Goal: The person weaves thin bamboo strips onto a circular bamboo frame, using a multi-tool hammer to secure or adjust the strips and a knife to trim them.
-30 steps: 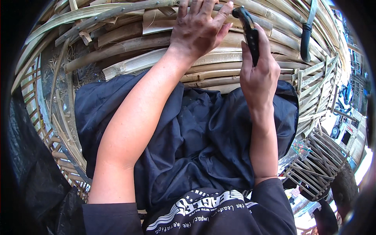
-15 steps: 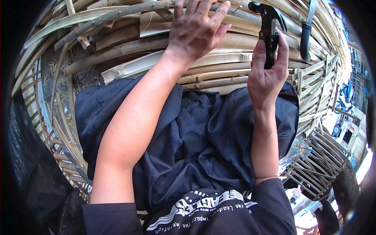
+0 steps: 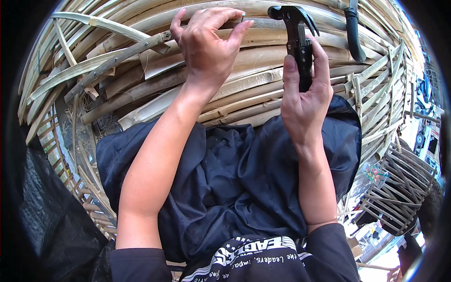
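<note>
With the left hand [image 3: 206,47], pinches a small nail [image 3: 243,16] over the bamboo [image 3: 260,49]. With the right hand [image 3: 307,98], grips a black hammer [image 3: 296,35] near the nail, claw [image 3: 309,20] turned to the right. Has a knife [image 3: 354,35] toward the bamboo's right edge, and dark cloth [image 3: 230,164] spread along its near edge.

Two hands [image 3: 205,44] [image 3: 306,96], one hammer [image 3: 295,29], one nail [image 3: 243,15] and one black-handled blade [image 3: 355,37] show.
</note>
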Demonstrator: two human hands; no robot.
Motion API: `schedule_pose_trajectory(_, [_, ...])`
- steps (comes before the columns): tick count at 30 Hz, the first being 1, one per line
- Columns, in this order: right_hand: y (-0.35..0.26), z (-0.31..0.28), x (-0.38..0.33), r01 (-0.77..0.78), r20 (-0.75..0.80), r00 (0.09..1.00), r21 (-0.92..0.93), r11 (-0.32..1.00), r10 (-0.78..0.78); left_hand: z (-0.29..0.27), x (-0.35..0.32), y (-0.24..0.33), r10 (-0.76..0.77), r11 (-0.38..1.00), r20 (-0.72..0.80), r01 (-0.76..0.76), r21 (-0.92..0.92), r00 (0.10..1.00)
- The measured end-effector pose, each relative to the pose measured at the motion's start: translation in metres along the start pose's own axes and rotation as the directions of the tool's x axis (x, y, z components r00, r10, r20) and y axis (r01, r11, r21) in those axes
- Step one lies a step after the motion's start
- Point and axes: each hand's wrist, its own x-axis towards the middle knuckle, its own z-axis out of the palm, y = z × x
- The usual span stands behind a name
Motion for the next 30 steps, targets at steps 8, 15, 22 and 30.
schedule_pose_trajectory(8, [-0.006,0.003,0.000,0.103,0.027,0.995,-0.082,0.991,-0.101,0.000,0.001,-0.002,0.052,0.999,-0.025,-0.052,-0.012,0.998])
schedule_pose_trajectory(15, [-0.009,0.009,-0.001,0.197,0.154,0.974,-0.228,0.953,-0.165,0.001,-0.003,-0.006,0.068,0.997,-0.024,-0.067,0.045,0.997])
schedule_pose_trajectory(22, [-0.016,0.009,0.001,0.182,0.159,0.977,-0.258,0.949,-0.144,-0.003,0.006,0.011,0.015,0.997,-0.071,-0.020,-0.069,0.997])
schedule_pose_trajectory(30, [-0.018,0.009,0.001,0.193,0.187,0.972,-0.284,0.939,-0.144,-0.008,0.007,0.015,-0.018,0.998,-0.052,0.015,-0.055,0.998])
